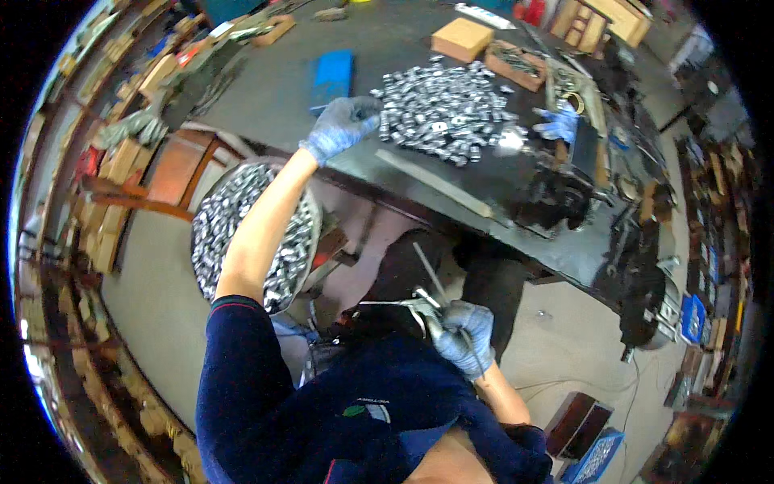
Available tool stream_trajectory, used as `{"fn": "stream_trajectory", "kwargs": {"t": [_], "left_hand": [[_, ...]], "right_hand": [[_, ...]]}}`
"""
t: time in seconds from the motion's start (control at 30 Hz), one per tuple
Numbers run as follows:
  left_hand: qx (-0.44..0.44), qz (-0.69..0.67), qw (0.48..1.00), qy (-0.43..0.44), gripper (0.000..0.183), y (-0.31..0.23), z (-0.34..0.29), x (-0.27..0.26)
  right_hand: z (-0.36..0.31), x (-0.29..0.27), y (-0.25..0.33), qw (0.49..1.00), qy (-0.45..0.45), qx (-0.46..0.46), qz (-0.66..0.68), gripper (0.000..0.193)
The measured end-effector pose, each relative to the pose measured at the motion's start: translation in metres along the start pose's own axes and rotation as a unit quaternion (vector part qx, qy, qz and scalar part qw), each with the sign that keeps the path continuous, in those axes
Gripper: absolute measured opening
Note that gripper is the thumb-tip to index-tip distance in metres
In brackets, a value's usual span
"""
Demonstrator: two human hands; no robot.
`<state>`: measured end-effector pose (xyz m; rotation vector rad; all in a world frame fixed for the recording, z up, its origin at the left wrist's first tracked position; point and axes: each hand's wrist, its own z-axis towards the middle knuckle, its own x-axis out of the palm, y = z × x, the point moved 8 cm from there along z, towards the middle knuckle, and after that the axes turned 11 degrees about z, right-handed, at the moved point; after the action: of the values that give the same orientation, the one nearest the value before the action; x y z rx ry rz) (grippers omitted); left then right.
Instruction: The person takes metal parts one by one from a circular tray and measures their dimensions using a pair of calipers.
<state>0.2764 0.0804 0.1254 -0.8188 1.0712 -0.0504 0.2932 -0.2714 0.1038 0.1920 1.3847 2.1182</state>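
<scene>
Glare spots the dark tabletop (pixel 278 81); fisheye distortion bends edges.

I judge this a metal workshop: shiny metal parts (pixel 443 113) lie heaped on a dark bench (pixel 274 101), a round tub (pixel 315 238) brims with similar pieces, boxes (pixel 121 161) line the left side, and one blurred dark fixture (pixel 556 198) may be a vise.

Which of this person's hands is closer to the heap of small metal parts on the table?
Left. The gloved left hand is at the left edge of the heap; the gloved right hand is well away, off the near side of the table.
</scene>
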Motion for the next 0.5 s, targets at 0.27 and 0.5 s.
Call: {"fn": "stream_trajectory", "kwargs": {"t": [0.27,0.5], "left_hand": [[-0.127,0.374,0.897,0.199,0.037,0.136,-0.153,-0.036],[-0.191,0.424,0.879,0.106,0.033,0.166,-0.154,0.012]], "right_hand": [[0.003,0.017,-0.008,0.998,0.056,0.034,0.006,0.032],[-0.001,0.022,-0.016,0.996,0.080,0.037,-0.024,0.032]]}}
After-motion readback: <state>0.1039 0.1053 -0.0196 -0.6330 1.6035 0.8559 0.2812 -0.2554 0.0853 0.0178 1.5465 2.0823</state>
